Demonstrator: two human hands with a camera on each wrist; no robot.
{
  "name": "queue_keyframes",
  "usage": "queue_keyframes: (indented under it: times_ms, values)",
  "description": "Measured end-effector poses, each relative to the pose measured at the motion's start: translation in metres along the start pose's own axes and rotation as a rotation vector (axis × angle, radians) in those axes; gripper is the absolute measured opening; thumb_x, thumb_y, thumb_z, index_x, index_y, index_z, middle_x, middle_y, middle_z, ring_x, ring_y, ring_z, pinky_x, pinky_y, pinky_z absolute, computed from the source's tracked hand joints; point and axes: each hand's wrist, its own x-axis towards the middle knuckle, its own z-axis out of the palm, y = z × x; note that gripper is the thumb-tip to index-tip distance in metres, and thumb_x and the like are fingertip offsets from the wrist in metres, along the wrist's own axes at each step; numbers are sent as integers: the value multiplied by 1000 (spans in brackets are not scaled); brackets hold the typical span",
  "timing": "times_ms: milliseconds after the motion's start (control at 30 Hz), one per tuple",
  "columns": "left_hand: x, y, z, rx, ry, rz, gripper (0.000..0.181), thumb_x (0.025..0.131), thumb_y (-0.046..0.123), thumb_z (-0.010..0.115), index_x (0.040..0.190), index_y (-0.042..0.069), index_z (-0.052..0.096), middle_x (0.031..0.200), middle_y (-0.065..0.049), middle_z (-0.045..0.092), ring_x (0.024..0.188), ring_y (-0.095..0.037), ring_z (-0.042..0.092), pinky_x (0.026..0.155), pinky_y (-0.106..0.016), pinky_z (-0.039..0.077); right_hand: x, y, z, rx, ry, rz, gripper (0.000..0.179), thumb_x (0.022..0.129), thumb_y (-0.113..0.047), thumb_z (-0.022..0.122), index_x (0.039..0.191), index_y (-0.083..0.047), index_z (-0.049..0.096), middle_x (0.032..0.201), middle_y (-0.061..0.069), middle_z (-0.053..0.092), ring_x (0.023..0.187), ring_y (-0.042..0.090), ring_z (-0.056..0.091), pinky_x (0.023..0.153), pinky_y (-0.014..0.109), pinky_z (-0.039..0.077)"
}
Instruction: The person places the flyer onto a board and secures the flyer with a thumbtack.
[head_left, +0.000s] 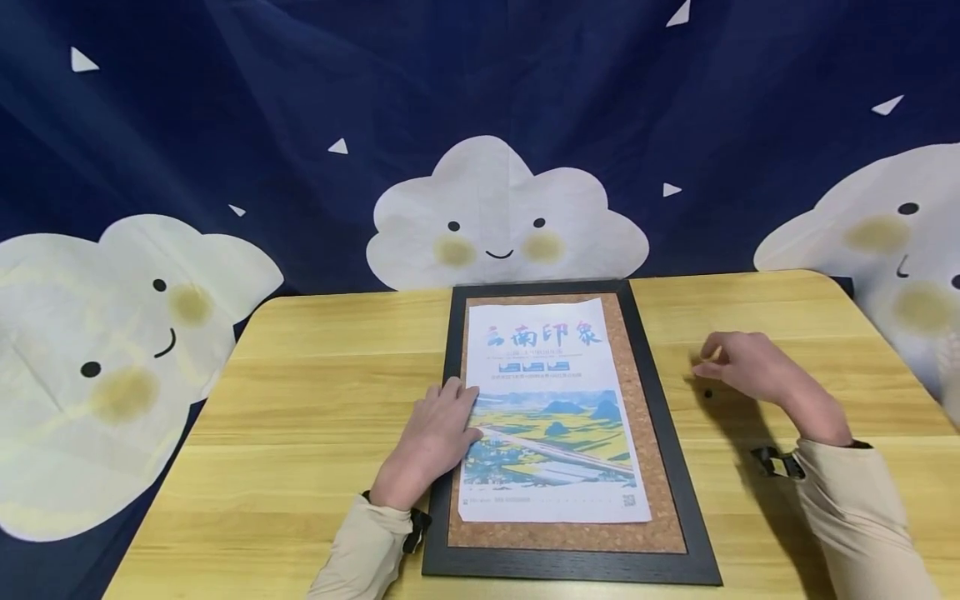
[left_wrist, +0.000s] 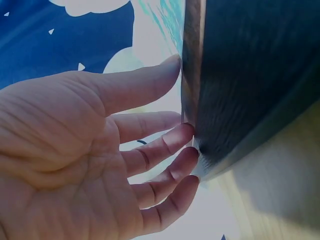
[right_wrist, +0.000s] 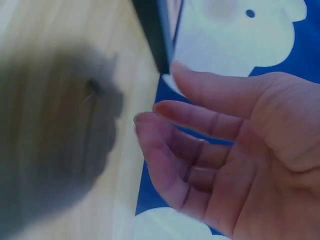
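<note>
A printed poster (head_left: 551,433) with a landscape picture lies on a cork board (head_left: 660,492) that has a black frame. My left hand (head_left: 438,425) rests at the poster's left edge, with thumb and fingertips touching it, as the left wrist view also shows. Right of the board, my right hand (head_left: 750,367) hovers over the table with loosely bent fingers and nothing between them. Just below its fingers lies a small dark object (head_left: 708,393). In the right wrist view this dark object (right_wrist: 93,87) is blurred in the hand's shadow and seems to have a thin shiny point.
The board's black frame (head_left: 570,568) stands raised from the wooden table (head_left: 337,400). A dark blue curtain (head_left: 300,67) with white clouds hangs behind the table's far edge.
</note>
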Motion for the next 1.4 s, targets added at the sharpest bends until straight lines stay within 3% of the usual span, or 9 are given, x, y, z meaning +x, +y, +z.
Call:
queue_keyframes:
  times_ms: [100,300,433,500,667,900,1033,1167,1400]
  values:
    - [-1,-1,0,6,14,11,53,96,18,77,141,-2,59,128,-19,56,101,-33,50,80,-46,46,-2,5,4,10,-75,22,22,97,-15,71,98,6,67,73,4,62,64,19,56,58,36,46]
    - [1,-4,-1,6,19,18,51,96,19,76,140,-2,60,124,-18,55,100,-33,46,80,-45,43,1,10,14,59,-146,-25,14,94,-9,73,85,-3,64,69,-2,58,61,15,55,57,32,45]
    - [3,-7,0,-25,-7,21,55,97,21,75,145,-1,56,138,-21,50,122,-39,47,93,-51,45,5,10,16,76,-181,-63,13,94,-3,71,82,-3,64,71,-3,59,62,15,55,58,31,46]
    - [3,-9,-1,-57,-40,22,58,99,22,73,148,-1,53,150,-23,45,139,-42,40,104,-57,42,6,8,14,94,-180,-66,12,94,-1,70,83,-3,65,71,-3,60,62,15,56,58,30,46]
    - [3,-12,-4,-123,-127,22,61,102,22,67,155,-1,45,166,-22,29,154,-43,20,116,-63,30,11,-3,7,145,-73,-102,11,94,6,66,86,-2,67,74,-2,64,66,15,59,57,28,48]
    - [3,-13,-7,-196,-200,36,65,105,22,63,158,-3,36,170,-22,16,157,-42,8,117,-55,34,26,-31,-6,175,126,-135,6,95,2,68,93,-1,74,79,1,70,70,13,63,62,26,49]
    - [3,-14,-6,-262,-226,38,72,103,25,67,160,-3,33,171,-21,11,157,-41,3,114,-54,39,41,-49,-7,281,142,-118,10,99,-2,67,103,4,73,88,9,74,76,16,68,68,26,55]
    - [3,-17,-5,-276,-236,42,76,102,28,69,161,-1,31,171,-20,10,158,-40,2,113,-53,40,61,-64,1,458,117,-114,16,102,-1,63,110,11,69,97,17,74,80,16,70,73,28,59]
    - [-1,-28,5,-354,-197,75,76,102,31,68,162,1,31,172,-17,8,158,-37,-3,115,-55,37,97,-89,23,785,65,-33,30,103,-6,63,123,16,63,99,10,73,84,11,67,78,24,57]
